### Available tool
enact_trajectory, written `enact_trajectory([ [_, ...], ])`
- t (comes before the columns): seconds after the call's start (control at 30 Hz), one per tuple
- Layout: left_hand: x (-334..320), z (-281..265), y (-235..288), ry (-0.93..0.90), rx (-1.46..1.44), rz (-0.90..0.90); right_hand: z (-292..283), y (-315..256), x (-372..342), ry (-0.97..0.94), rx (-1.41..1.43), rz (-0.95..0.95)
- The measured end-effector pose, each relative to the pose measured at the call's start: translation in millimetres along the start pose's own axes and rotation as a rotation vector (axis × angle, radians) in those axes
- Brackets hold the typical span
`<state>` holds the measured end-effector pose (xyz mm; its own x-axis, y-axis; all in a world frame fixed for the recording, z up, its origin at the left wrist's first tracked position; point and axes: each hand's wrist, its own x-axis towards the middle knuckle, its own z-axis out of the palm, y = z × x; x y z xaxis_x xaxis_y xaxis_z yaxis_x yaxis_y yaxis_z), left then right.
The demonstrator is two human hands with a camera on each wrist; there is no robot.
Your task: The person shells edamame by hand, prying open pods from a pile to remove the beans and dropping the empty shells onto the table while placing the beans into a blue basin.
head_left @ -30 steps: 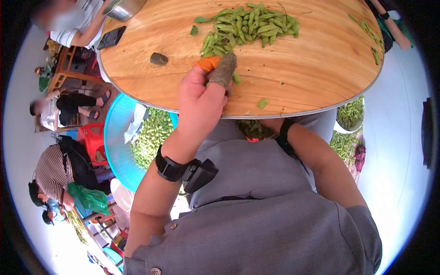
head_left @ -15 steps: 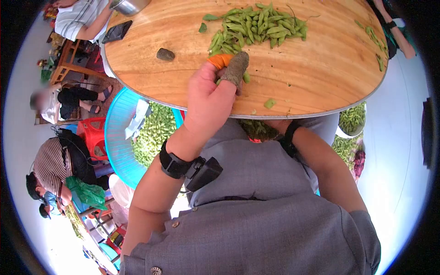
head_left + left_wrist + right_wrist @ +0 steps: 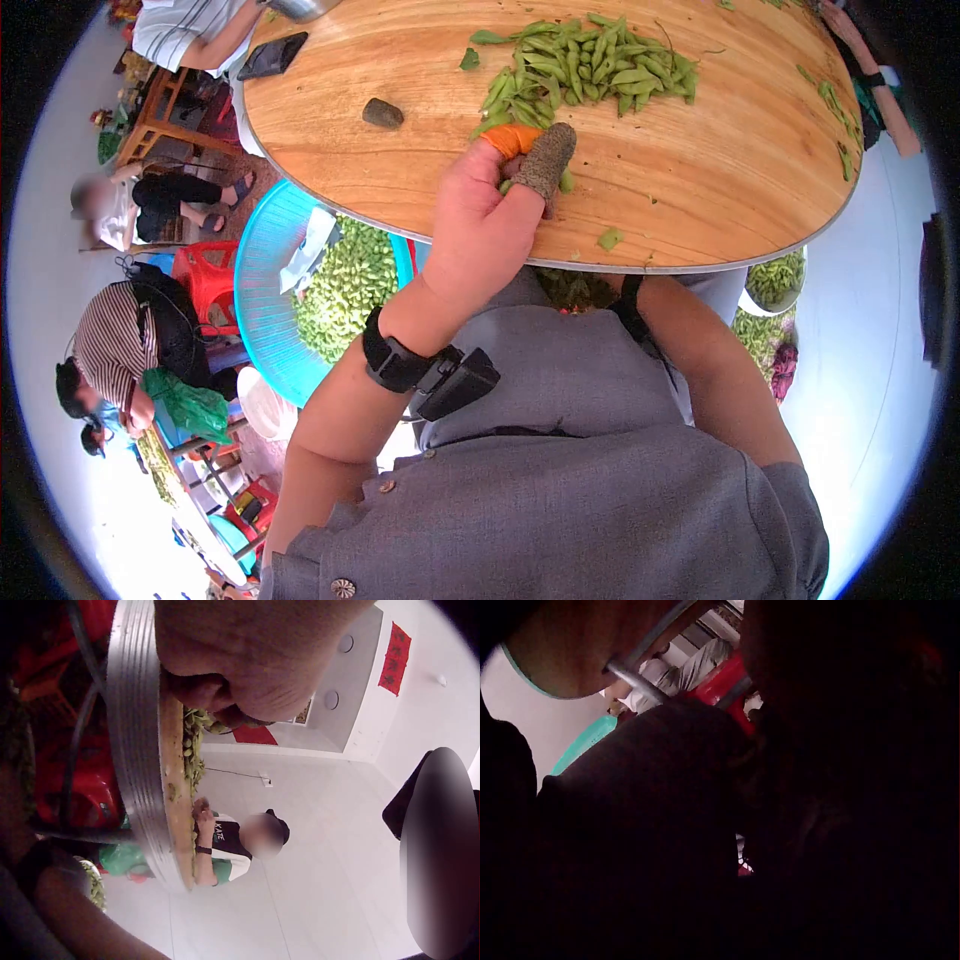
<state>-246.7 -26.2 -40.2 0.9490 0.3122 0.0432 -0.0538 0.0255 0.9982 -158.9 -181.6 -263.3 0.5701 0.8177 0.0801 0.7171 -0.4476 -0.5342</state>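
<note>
In the head view my left hand (image 3: 480, 230) is over the near edge of the round wooden table (image 3: 720, 190). An orange finger cover (image 3: 511, 138) wraps one finger, and a rough grey-brown cover (image 3: 550, 160) sleeves the thumb. Between these it pinches a green soybean pod (image 3: 567, 182), mostly hidden by the thumb. A pile of soybean pods (image 3: 600, 65) lies just beyond the fingertips. My right forearm (image 3: 690, 330) runs under the table edge, where the hand is hidden; leafy green pods (image 3: 575, 288) show in the lap beside it. The right wrist view is nearly black.
A dark cylindrical piece (image 3: 383, 112) and a phone (image 3: 273, 56) lie on the table's left part. Below stands a large blue basket (image 3: 262, 290) holding pods. A white bucket of pods (image 3: 776, 280) is at the right. Other people sit around, one across the table (image 3: 225, 847).
The head view has shifted, so table and pods appear farther right and lower. My left hand keeps its pinch near the pile. The right hand has gone out of sight below the table edge.
</note>
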Motion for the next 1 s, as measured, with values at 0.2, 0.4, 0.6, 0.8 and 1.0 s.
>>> enact_trajectory([
  [0.2, 0.2, -2.6, 0.0, -0.018, 0.029, -0.007, -12.9, -0.5, -21.7, -0.067, -0.009, 0.005],
  [0.4, 0.1, -2.6, 6.4, -0.026, 0.01, -0.043, -38.4, -5.0, -35.9, -0.122, -0.049, 0.027],
  [0.6, 0.8, -4.2, 10.1, -0.003, -0.102, -0.132, -106.3, -48.1, -68.8, -0.358, -0.034, 0.072],
  [0.8, -1.4, 1.3, -14.3, 0.091, -0.085, 0.18, -211.5, -147.3, -69.4, -0.382, 0.182, -0.067],
  [1.0, -12.8, -5.0, -8.7, -0.018, -0.076, 0.116, -241.6, -278.4, 5.0, -0.141, 0.418, -0.15],
])
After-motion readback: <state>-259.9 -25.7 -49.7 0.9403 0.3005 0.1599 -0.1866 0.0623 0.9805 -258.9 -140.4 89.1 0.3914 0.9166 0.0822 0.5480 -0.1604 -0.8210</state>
